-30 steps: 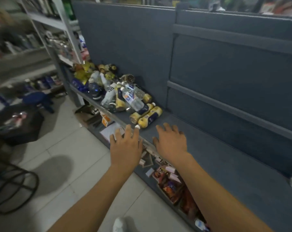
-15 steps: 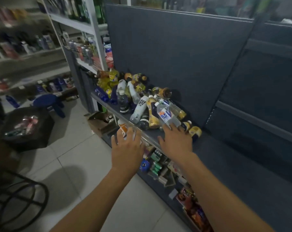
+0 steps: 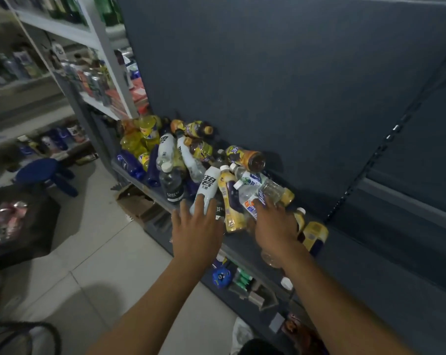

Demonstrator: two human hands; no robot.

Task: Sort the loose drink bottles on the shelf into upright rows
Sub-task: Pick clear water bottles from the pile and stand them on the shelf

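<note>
At the far left we see a blue stool (image 3: 41, 170) on the floor, well apart from the work. The loose drink bottles (image 3: 191, 155) lie in a heap at the left end of the dark shelf (image 3: 370, 272). They are tumbled against its back panel, most on their sides and crossing one another. For that reason we judge that none can join a row until it is lifted clear. One dark bottle (image 3: 172, 185) stands upright at the front edge. Just right of it the left hand (image 3: 196, 226) is spread with straight fingers over the lower end of a white bottle (image 3: 208, 185) that leans on the heap, and it grasps nothing yet. A yellow bottle with a purple label (image 3: 229, 201) lies between the hands. The right hand (image 3: 275, 226) rests on a clear bottle (image 3: 252, 198) with an orange and blue label. We cannot tell whether its fingers close round it. Right of that hand two yellow bottles (image 3: 315, 235) lie beside the heap, and the shelf runs on past them, where we judge the rows can stand.
</note>
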